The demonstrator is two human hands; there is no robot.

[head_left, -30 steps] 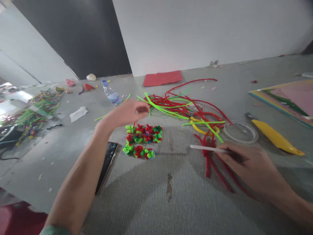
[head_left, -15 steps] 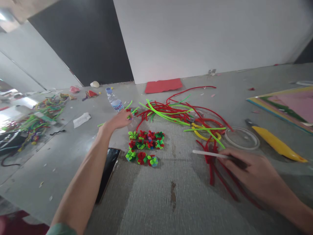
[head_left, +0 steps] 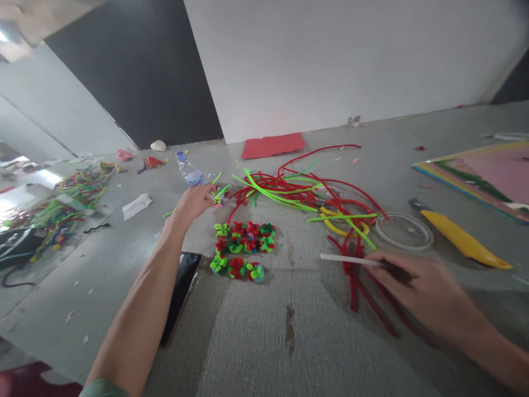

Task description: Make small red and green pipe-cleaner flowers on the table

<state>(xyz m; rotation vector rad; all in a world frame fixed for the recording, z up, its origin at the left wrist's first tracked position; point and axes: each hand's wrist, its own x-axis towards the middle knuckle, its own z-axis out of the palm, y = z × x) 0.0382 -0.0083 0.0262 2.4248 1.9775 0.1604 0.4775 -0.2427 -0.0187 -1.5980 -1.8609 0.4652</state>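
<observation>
My left hand (head_left: 194, 205) reaches out beside the water bottle (head_left: 190, 169), its fingers curled at a small cluster of pipe-cleaner flowers (head_left: 220, 195). Whether one is pinched in the fingertips is hidden. Below that hand, several red, green and multicoloured pipe-cleaner flowers (head_left: 237, 268) sit in short rows. My right hand (head_left: 417, 281) is closed around a thin white stick (head_left: 345, 258) that points left, with a dark part inside the grip. Under and beside it lie red pipe cleaners (head_left: 354, 281). A loose heap of red and green pipe cleaners (head_left: 285, 189) spreads between the hands.
Yellow-handled scissors (head_left: 333, 221) lie partly under pipe cleaners, beside a clear ring (head_left: 405, 230) and a yellow utility knife (head_left: 465, 238). A phone (head_left: 181, 295) is under my left forearm. Red paper (head_left: 273, 145) rests near the wall; a pipe-cleaner pile (head_left: 70, 209) covers the far left.
My left hand has drawn back slightly to the left, showing more of the flowers at its fingertips. The right hand still grips the white stick; the whole view has shifted a little.
</observation>
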